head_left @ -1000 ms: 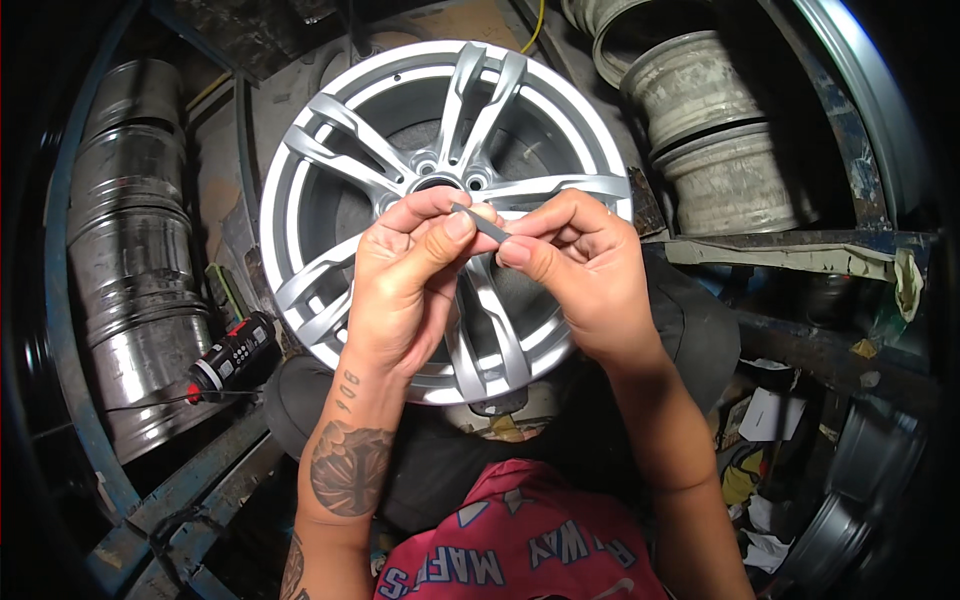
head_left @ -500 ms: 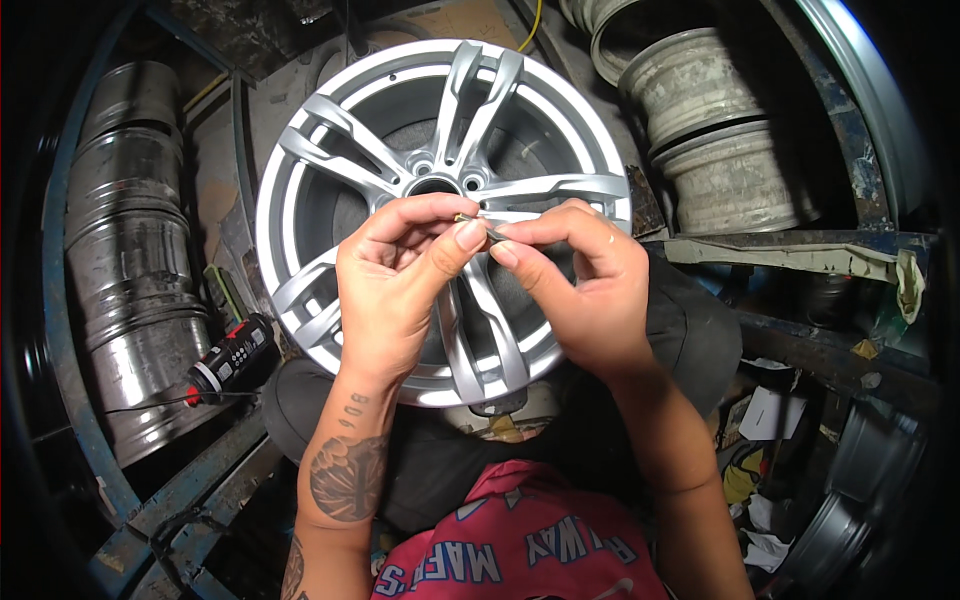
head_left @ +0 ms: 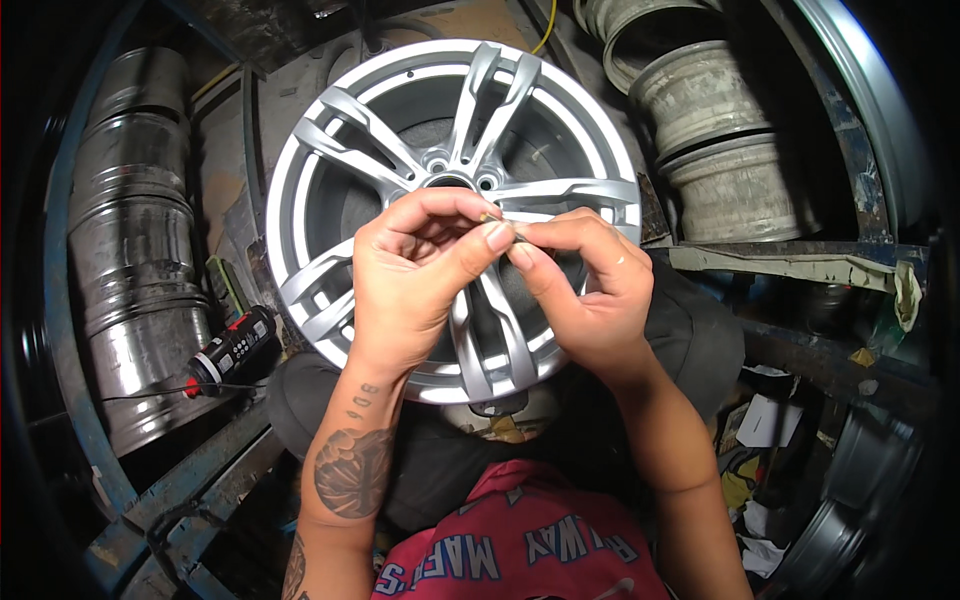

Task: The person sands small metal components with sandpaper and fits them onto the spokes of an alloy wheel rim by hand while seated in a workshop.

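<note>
A silver car wheel rim (head_left: 568, 192) with paired spokes lies face up in front of me, below both hands. Over its centre, my left hand (head_left: 410, 270) pinches a small, thin dark piece (head_left: 519, 237) between thumb and forefinger. A yellowish tip pokes out at the left fingertips. From the other side, my right hand (head_left: 598, 290) grips the same piece with thumb and forefinger. The fingertips of the two hands nearly meet. Most of the piece is covered by the fingers, so its kind cannot be made out.
Shiny metal rims (head_left: 140, 250) are stacked at the left behind a blue metal frame (head_left: 62, 300). A black and red bottle (head_left: 232, 350) lies beside them. Dull, worn rims (head_left: 735, 185) stand at the right. A dark rim (head_left: 835, 530) and white paper (head_left: 768, 420) sit lower right.
The wheel and surroundings have shifted slightly to the right in the picture. Both hands keep their pinch on the small piece.
</note>
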A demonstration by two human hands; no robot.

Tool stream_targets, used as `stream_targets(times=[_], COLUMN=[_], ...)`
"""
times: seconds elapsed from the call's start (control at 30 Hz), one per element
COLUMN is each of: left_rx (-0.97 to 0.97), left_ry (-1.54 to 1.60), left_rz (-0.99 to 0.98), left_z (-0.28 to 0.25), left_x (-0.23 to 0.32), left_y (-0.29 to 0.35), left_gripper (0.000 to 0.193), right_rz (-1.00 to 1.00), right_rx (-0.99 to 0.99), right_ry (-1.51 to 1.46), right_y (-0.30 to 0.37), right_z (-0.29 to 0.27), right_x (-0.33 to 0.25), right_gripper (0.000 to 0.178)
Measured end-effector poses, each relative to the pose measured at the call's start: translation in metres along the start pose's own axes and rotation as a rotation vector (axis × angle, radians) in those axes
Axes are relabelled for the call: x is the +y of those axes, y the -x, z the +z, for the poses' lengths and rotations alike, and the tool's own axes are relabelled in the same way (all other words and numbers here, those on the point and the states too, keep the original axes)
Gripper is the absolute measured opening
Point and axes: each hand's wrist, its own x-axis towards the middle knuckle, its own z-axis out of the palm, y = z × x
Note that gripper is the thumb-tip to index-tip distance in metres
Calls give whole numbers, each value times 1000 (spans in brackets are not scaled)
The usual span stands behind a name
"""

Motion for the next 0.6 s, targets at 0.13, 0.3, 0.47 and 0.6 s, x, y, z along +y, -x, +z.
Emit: stream_targets(times=[0.13,0.3,0.47,0.6], left_rx=[-55,3,-26,-144], left_ry=[28,97,104,62], left_rz=[11,-108,-86,20], left_z=[-3,-2,-1,-2], left_x=[2,4,10,17], left_y=[1,1,0,-7], left_gripper=[18,18,16,9], right_rz=[87,-53,384,466], right_rx=[-19,-26,-144,-116], right_ry=[-125,36,-534,-733], right_y=[0,-3,5,5], right_z=[-3,-4,-7,-2], right_x=[-1,-2,-2,6], right_gripper=[13,10,13,18])
